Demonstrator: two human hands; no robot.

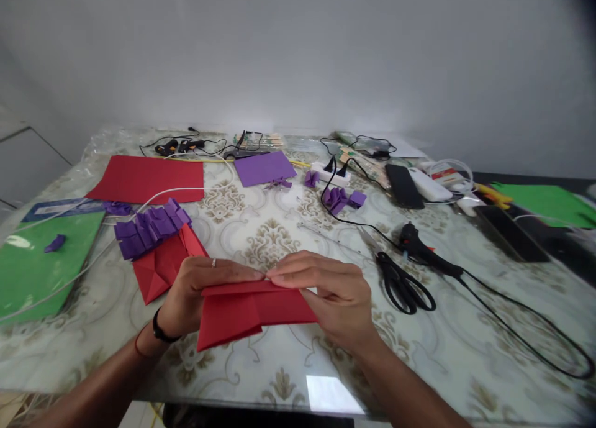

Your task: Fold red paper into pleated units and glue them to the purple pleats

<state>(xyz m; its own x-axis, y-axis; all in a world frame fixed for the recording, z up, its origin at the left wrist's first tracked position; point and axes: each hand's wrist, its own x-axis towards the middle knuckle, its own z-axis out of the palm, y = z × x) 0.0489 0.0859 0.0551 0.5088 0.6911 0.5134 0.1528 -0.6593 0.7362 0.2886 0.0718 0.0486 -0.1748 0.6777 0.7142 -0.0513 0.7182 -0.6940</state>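
Note:
A folded sheet of red paper (233,319) is held between both hands above the front of the table. My left hand (198,291) grips its left part, with the fingers laid along the upper fold. At the right part, my right hand (333,288) pinches the same fold, its fingertips meeting those of the left near the middle. The thumbs are mostly hidden. Behind my left hand lies a folded red paper piece (161,266), with a pleated purple paper strip (153,229) along its top.
Black scissors (403,282) and a corded glue gun (426,251) lie to the right. Red sheet (153,173), green sheets (41,266) and a purple sheet (265,167) are spread around. A power strip (333,174) and phones (404,186) sit toward the back.

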